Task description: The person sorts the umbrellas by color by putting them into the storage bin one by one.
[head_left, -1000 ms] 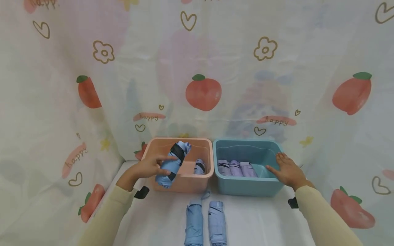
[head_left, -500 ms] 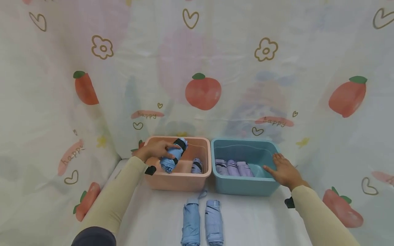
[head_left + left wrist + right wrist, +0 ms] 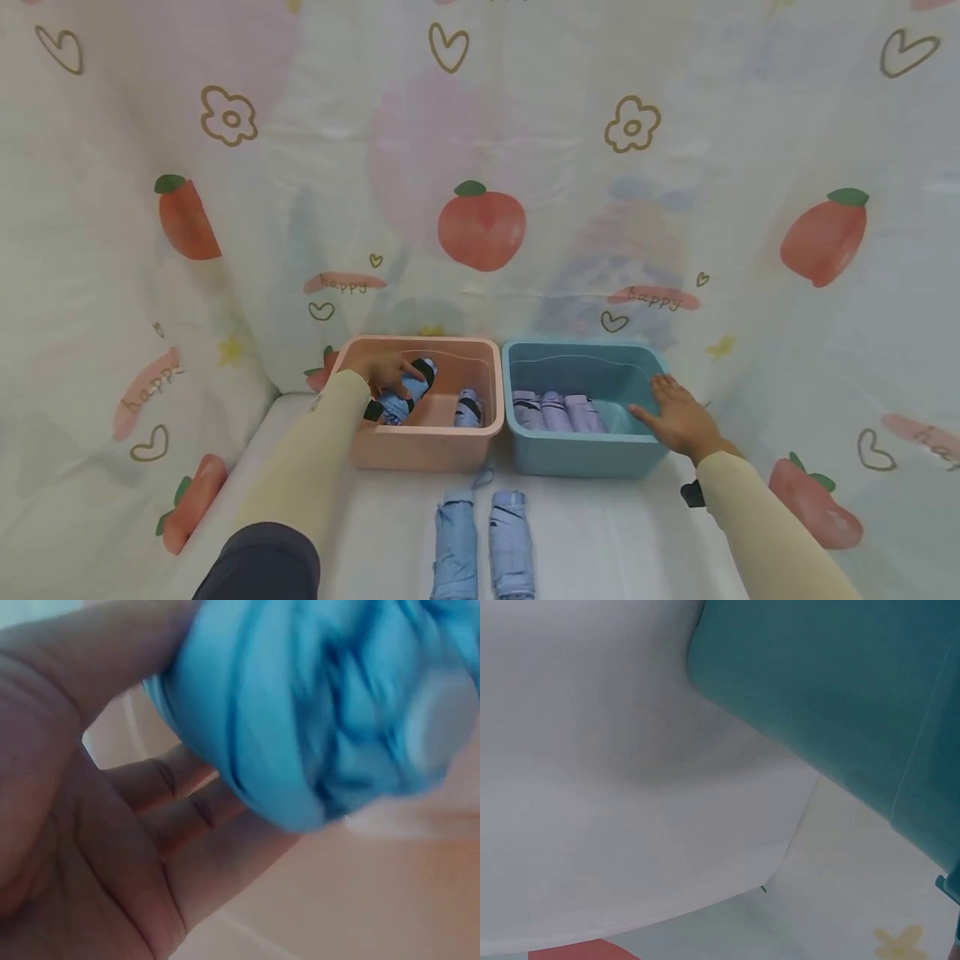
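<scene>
At peach bin (image 3: 420, 452), your left hand (image 3: 385, 375) grips blue folded umbrella (image 3: 300, 712), long axis slanting away-right; right hand (image 3: 678, 421), fingers straight, farther.

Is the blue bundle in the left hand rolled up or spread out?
Rolled up: in the left hand, the blue bundle is a compact cylinder with dark bands; the left wrist view shows its bunched end.

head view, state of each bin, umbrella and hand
Peach rectangular plastic bin, open
Teal rectangular plastic bin, open
Left hand, gripping umbrella
Held blue cylindrical fabric umbrella, furled
Second blue umbrella in peach bin, furled
Three lilac cylindrical umbrellas, furled
Two blue cylindrical umbrellas outside, furled
Right hand, outstretched
</scene>
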Available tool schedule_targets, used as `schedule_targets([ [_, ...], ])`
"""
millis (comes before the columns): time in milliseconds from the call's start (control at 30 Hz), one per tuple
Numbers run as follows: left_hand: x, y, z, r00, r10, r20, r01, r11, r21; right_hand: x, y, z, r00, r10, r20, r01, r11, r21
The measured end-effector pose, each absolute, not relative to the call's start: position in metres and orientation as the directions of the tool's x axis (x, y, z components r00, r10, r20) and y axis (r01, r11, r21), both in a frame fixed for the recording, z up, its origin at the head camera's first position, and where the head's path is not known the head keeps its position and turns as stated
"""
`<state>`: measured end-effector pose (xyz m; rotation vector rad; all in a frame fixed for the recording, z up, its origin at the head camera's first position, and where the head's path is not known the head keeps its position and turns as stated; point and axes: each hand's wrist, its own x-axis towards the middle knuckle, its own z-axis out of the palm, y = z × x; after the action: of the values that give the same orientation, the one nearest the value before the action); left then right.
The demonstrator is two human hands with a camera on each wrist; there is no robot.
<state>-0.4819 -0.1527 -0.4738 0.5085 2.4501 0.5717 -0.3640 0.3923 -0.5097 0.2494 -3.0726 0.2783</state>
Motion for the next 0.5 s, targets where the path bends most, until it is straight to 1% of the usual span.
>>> schedule_targets([
  [200, -0.487, -0.151, -0.499, -0.767, 0.447, -0.461, 0.190, 0.844, 0.502, -0.364, 0.389, -0.510, -0.984, -0.155, 0.085, -0.169, 0.964, -0.207],
  [300, -0.489, -0.149, -0.511, -0.742, 0.447, -0.499, 0.163, 0.843, 0.513, -0.362, 0.388, -0.514, -0.987, -0.140, 0.073, -0.152, 0.968, -0.201],
  [400, -0.492, -0.145, -0.521, -0.707, 0.475, -0.524, 0.165, 0.831, 0.531, -0.361, 0.389, -0.517, -0.989, -0.131, 0.070, -0.142, 0.972, -0.188],
  [500, -0.498, -0.141, -0.528, -0.693, 0.480, -0.538, 0.162, 0.831, 0.532, -0.362, 0.391, -0.516, -0.988, -0.133, 0.081, -0.147, 0.971, -0.189],
])
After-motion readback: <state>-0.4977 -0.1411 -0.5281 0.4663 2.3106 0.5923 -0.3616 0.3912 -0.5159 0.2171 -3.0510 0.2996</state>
